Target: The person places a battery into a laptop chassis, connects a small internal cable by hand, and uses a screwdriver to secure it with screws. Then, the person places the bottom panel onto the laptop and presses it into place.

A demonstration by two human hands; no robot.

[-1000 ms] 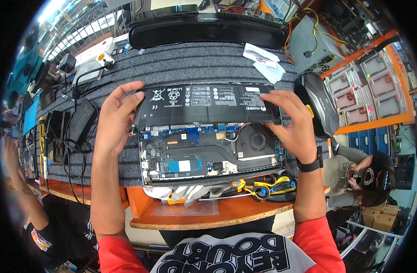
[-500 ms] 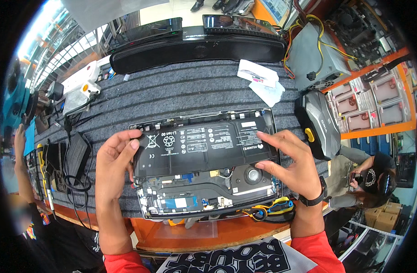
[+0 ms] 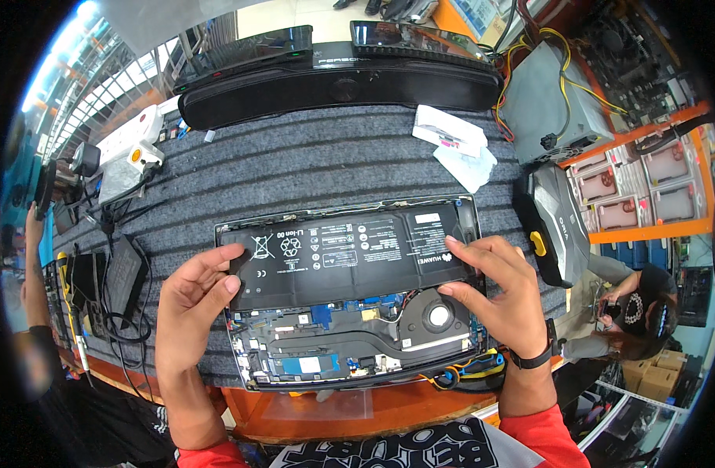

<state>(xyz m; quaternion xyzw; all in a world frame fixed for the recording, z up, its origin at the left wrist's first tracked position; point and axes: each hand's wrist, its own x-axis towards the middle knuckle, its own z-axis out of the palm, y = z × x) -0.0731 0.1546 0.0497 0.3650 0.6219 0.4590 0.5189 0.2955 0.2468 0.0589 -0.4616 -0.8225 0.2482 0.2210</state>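
An opened laptop (image 3: 357,343) lies on the grey ribbed mat, its board, heat pipe and round fan exposed along the near half. Over its far half a flat black battery (image 3: 342,257) with white print sits within the casing. My left hand (image 3: 193,296) is closed on the battery's left end, thumb at the near corner and fingertips on the top. My right hand (image 3: 498,292) grips the right end, thumb at the near edge and fingers on the upper face, a dark watch on that wrist. The battery's fit underneath is hidden.
A black soundbar (image 3: 345,95) spans the back. Papers (image 3: 463,164), a power supply (image 3: 556,105) and a black case (image 3: 548,222) are right. Chargers (image 3: 127,273), cables, a power strip (image 3: 139,132) and tools are left. A co-worker's arm (image 3: 36,273) and a seated person (image 3: 638,312) are beside me.
The battery and my hands have moved down in the picture, along with the laptop and surroundings. The battery now lies lower in the casing, showing the far rim behind it.
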